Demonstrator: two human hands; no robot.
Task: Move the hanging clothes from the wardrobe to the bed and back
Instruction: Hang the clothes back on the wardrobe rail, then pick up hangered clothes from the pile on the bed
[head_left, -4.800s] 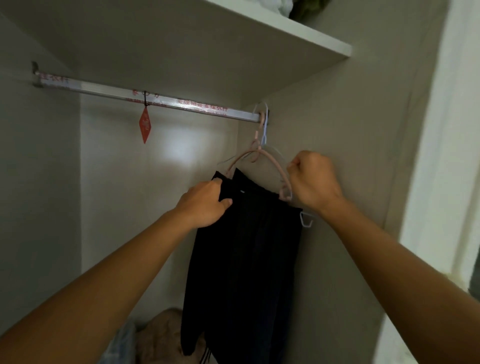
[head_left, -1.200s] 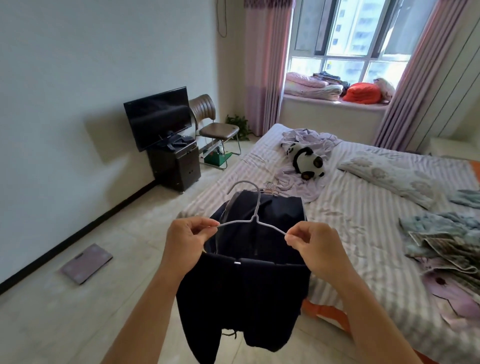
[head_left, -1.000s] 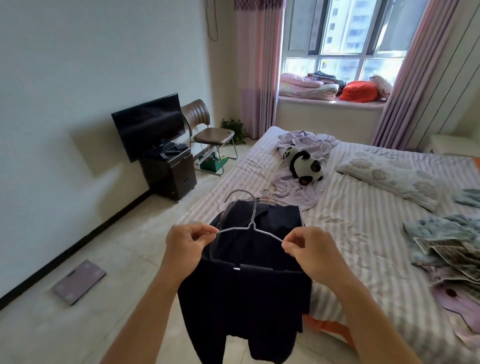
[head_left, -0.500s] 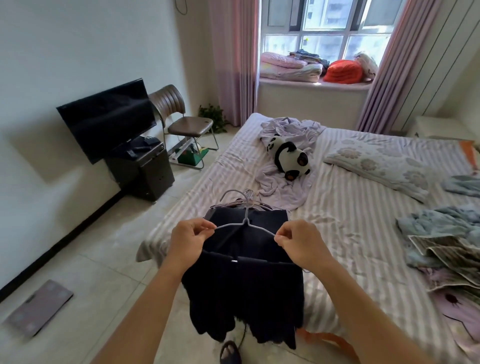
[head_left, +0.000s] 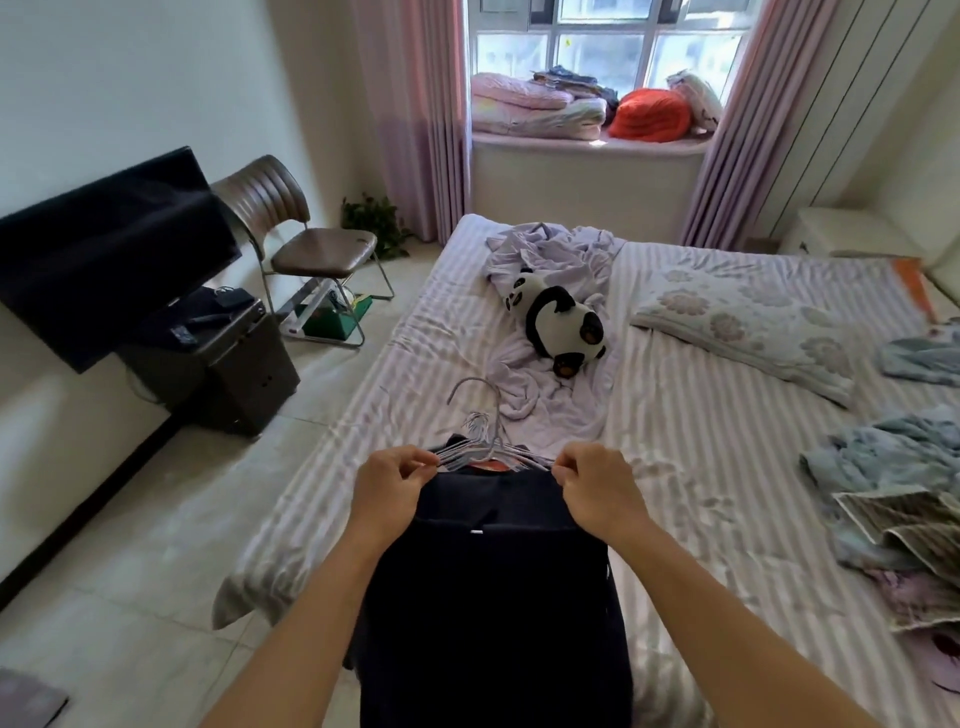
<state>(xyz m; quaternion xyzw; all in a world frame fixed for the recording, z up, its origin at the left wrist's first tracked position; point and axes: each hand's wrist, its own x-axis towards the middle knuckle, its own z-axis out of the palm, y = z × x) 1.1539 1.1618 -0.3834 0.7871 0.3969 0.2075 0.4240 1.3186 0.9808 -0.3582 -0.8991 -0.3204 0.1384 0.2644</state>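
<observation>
Mostly the bed (head_left: 727, 467) fills the view, its striped sheet running from the near left corner up to the window wall. Along its right edge lies a heap of blue and patterned clothes (head_left: 893, 499); toward the far right sits a flowered pillow (head_left: 748, 327). Near the far left corner a lilac sheet (head_left: 550, 260) is crumpled, with a panda (head_left: 563, 322) on it. Left of the bed on the floor stand a TV (head_left: 109, 254), a dark cabinet (head_left: 223, 369) below it and a brown chair (head_left: 306, 244). Folded quilts (head_left: 535, 106) are stacked on the window sill.

At the bed's near edge dark trousers (head_left: 493, 597) hang from hangers (head_left: 491, 452), draped over the edge, with the hanger hooks pointing up the bed. The left hand (head_left: 392, 491) pinches the hangers' left shoulder between thumb and curled fingers; the right hand (head_left: 597, 493) pinches the right shoulder the same way.
</observation>
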